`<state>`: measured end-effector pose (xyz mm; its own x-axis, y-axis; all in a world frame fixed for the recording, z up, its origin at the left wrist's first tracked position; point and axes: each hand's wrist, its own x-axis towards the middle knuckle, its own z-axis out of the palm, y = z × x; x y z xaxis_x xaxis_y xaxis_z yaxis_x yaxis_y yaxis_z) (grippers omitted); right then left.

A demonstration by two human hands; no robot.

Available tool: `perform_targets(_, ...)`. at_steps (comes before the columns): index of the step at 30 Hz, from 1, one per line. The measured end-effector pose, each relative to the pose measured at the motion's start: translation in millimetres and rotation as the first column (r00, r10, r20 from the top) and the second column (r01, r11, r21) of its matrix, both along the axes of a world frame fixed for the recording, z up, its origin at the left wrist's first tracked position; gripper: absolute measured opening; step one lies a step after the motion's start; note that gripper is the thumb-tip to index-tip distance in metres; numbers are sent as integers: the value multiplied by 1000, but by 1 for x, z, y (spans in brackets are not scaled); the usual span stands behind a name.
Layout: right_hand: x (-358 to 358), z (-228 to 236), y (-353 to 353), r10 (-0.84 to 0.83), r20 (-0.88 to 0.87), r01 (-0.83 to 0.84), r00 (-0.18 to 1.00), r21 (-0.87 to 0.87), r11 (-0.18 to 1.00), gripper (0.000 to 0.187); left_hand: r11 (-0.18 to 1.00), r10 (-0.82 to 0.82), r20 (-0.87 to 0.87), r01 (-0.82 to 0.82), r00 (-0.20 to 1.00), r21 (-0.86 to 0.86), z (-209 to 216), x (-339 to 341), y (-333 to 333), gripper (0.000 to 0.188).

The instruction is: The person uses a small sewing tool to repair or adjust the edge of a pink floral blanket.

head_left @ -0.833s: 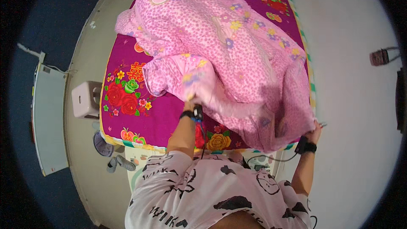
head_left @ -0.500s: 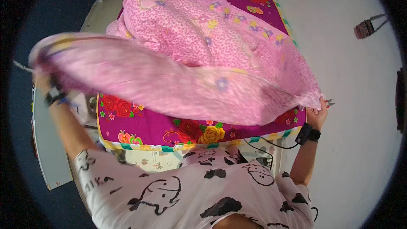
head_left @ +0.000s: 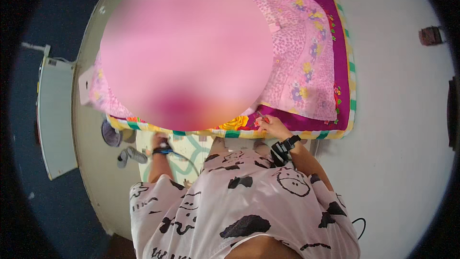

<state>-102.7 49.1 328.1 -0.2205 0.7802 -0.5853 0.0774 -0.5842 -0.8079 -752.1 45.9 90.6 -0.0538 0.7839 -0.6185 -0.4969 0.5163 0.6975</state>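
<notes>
A pink blanket point(head_left: 306, 50) with small spots and purple and yellow flowers lies spread over the bed; a large blurred patch hides much of it. Under it shows the magenta floral bed cover point(head_left: 342, 62) with its checked yellow, green and white border. My right hand point(head_left: 273, 127) is at the bed's front edge, closed round a small pair of scissors point(head_left: 263, 117) with red on the handle, mostly covered by the fingers. Near the front edge, further left, my left hand point(head_left: 159, 140) hangs apart from the blanket, its fingers smeared by motion.
Left of the bed stand a whitish board-like table point(head_left: 57, 120), a dark round stool or bin point(head_left: 111, 132) and a pair of grey slippers point(head_left: 132, 156). A patterned mat point(head_left: 184, 151) lies before the bed. A small brown bag point(head_left: 430, 36) hangs at the far right.
The blanket has left both hands and now lies flatter across the bed. My left hand came down and right; my right hand moved left, keeping the scissors.
</notes>
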Motion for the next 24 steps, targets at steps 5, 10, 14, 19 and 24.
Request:
perform_targets(5, 88, -62, -38, -62, 281, 99, 958, -119, 988, 27, 810, 61, -69, -90, 996, -579, 37, 285, -22, 22)
perform_targets(10, 265, -196, -122, -605, 384, 697, 697, -168, 697, 16, 884, -115, 54, 127, 992, -449, 4, 384, -31, 40)
perform_targets(14, 316, -196, -129, -803, 485, 938, 347, -182, 295, 16, 900, -91, 32, 96, 995, -425, 9, 424, -28, 48)
perform_targets(19, 357, -234, -155, -923, 361, 978, 130, -200, 60, 31, 927, -375, -243, 358, 895, -114, 3, 457, 3, 45)
perform_targets(24, 368, -274, -158, -983, 151, 953, 105, -297, 57, 47, 933, -314, -316, 352, 895, 69, -14, 427, 50, 44)
